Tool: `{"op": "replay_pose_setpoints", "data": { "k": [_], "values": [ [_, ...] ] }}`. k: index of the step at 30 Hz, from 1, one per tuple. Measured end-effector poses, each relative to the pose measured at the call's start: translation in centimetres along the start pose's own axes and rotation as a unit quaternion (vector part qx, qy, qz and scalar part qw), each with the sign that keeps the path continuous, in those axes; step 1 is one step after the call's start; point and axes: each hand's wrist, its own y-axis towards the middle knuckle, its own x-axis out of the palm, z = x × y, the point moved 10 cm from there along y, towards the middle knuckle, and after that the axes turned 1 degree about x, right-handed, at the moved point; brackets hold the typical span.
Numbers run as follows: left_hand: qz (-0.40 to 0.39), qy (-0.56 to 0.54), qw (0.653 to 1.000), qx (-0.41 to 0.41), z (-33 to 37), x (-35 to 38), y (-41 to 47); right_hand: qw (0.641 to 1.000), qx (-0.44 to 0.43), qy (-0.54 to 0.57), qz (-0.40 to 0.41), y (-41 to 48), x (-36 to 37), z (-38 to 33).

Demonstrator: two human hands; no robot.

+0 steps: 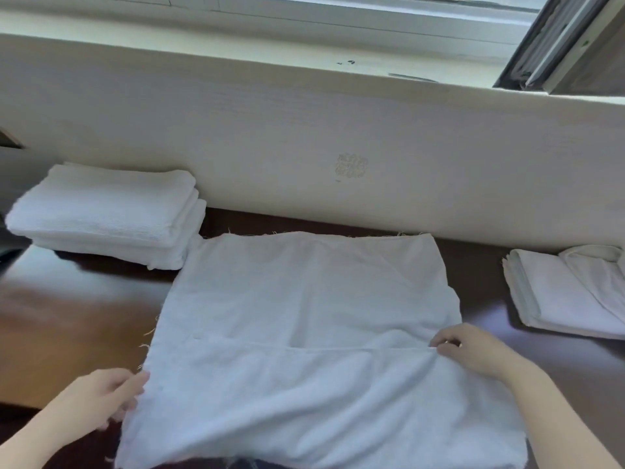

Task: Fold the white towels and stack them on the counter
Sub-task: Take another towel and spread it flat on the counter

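A: We have one white towel (pixel 304 319) spread open on the dark bench (pixel 77 306), its far edge near the pale wall (pixel 304 147) and its near edge hanging toward us over the bench front. A faint horizontal crease runs across it at about the level of our right hand. We judge that this towel is at the start of its fold; no layer is yet turned over.

B: And our hands?

A: Our left hand (pixel 105 397) is at the towel's left edge, fingers (pixel 135 380) closed on the frayed hem. Our right hand (pixel 473 350) rests on the right edge, thumb and fingers pinched together on the cloth at the crease line. Both hands therefore grip the same towel, one on each side.

B: What is already done?

A: A stack of folded towels (pixel 105 214) sits on the bench at the far left, just beside the spread towel's far left corner. We see several layers; we cannot count them surely.

B: And what is left?

A: At the right, well apart, lies a looser pile of white cloths (pixel 568 292), partly cut off by the frame edge. We judge these still await folding, so the task appears to be somewhere in its middle.
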Motion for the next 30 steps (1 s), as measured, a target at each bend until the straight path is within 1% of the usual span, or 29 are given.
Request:
{"op": "replay_pose_setpoints", "data": {
  "k": [2, 3, 6, 8, 9, 10, 12, 14, 16, 19, 22, 26, 30],
  "values": [
    [0.075, 0.041, 0.995, 0.055, 4.2, -1.3, 1.4, 0.999, 0.009, 0.009, 0.046, 1.2, -0.1, -0.1],
    [0.098, 0.034, 0.991, 0.09, 7.0, -1.5, 1.9, 0.997, 0.011, 0.023, 0.069, 1.9, -0.3, -0.4],
    [0.127, 0.001, 0.972, 0.197, 15.3, -0.8, 3.8, 0.987, -0.01, 0.045, 0.156, 3.7, -1.9, -1.8],
    [0.149, 0.019, 0.956, 0.254, 19.6, 0.0, 5.5, 0.975, -0.038, 0.008, 0.217, 4.8, -3.2, -3.3],
    [0.16, 0.035, 0.949, 0.268, 21.4, 0.4, 6.4, 0.97, -0.047, -0.021, 0.237, 5.4, -3.7, -4.0],
    [0.167, 0.056, 0.948, 0.265, 22.7, 0.7, 7.4, 0.967, -0.051, -0.045, 0.246, 6.1, -3.8, -4.7],
    [0.168, 0.1, 0.954, 0.228, 23.8, 1.6, 9.9, 0.965, -0.046, -0.093, 0.242, 8.0, -3.7, -5.8],
    [0.141, 0.146, 0.96, 0.192, 23.7, 3.3, 12.4, 0.962, -0.027, -0.127, 0.239, 9.8, -3.2, -6.2],
    [0.11, 0.195, 0.958, 0.179, 23.2, 5.5, 14.0, 0.96, -0.009, -0.139, 0.243, 11.0, -2.2, -5.9],
    [0.126, 0.232, 0.946, 0.188, 23.2, 7.3, 14.9, 0.955, 0.037, -0.152, 0.251, 11.3, 0.2, -3.5],
    [0.16, 0.241, 0.933, 0.214, 24.4, 7.7, 15.2, 0.952, 0.083, -0.116, 0.27, 10.7, 1.1, -0.3],
    [0.183, 0.243, 0.92, 0.249, 27.3, 7.7, 16.2, 0.949, 0.137, -0.1, 0.267, 11.4, -0.5, 2.9],
    [0.187, 0.239, 0.915, 0.265, 30.0, 7.3, 18.2, 0.951, 0.145, -0.066, 0.265, 12.5, -2.3, 4.2]
  ]
}}
